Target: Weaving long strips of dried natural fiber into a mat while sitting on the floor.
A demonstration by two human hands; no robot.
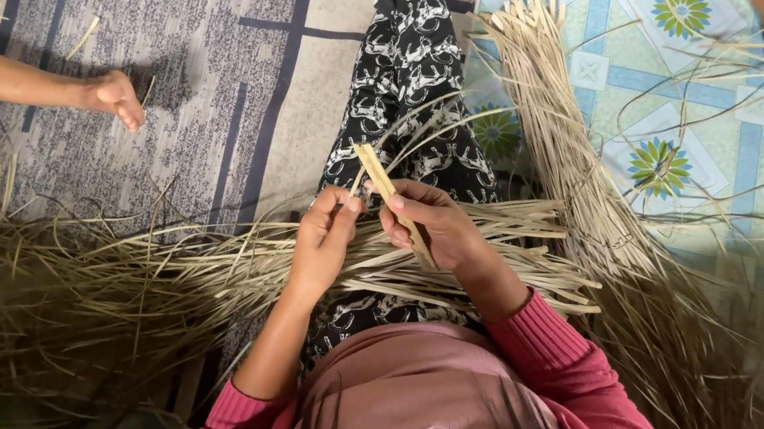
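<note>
Hands meet over the lap: the left hand [325, 237] pinches 1 thin pale dried leaf strip [360, 174], while the right hand [430, 223] closes around a flat tan wooden splitting stick [393, 201], apparently pressed against it. Across the knees lies a sheaf of pale split strips [494, 259]; a far larger heap of tangled dry fronds [46, 298] looks unworked. Farther off, another person's hand [117, 98] rests on the grey patterned mat [191, 22].

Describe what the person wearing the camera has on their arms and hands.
Both hands, the left hand and the right hand, are bare, with no gloves. The arms wear ribbed pink knit sleeves; the left sleeve is pushed up near the elbow, the right reaches the wrist.
</note>
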